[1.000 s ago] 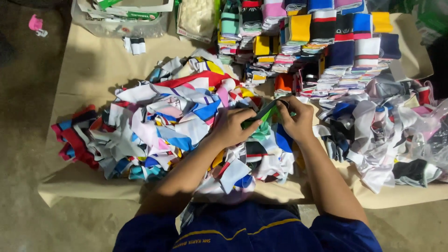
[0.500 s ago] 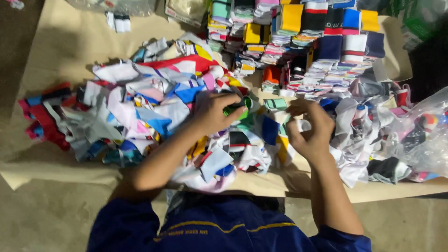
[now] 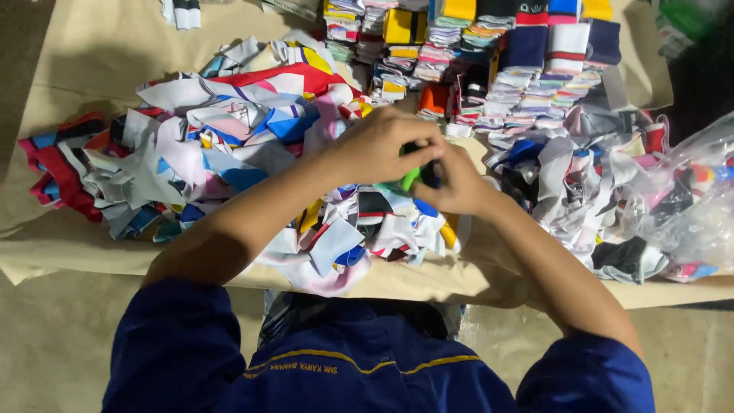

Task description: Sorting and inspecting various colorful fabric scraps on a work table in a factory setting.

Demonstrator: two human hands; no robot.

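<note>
Both hands meet over the middle of the table, closed together on one small folded piece of cloth (image 3: 413,177), green with a dark part, which shows only between the knuckles. The left hand (image 3: 378,145) lies on top, fingers curled down over the piece; the right hand (image 3: 451,183) closes on it from the near right side, thumb and fingers pinched. The piece is therefore inside the grip, not ahead of it, and both hands are equally near. Its visible strip seems to run from lower left to upper right, though most of it is covered and its full length cannot be told.

Just beneath the hands lies a loose heap of mixed cloth pieces (image 3: 229,160), white, blue, red, pink and grey, spreading well to the left and down to the near table edge. To the right lies a second loose heap (image 3: 581,168), mostly white, grey and black, and beside it at the right edge a clear plastic bag (image 3: 688,206) holding more pieces. Beyond the hands, at the far side, stand neat stacks of folded pieces (image 3: 535,69) in rows, sorted by colour. All rest on a table covered in tan paper (image 3: 84,69). The person's blue sleeves fill the bottom of the view.
</note>
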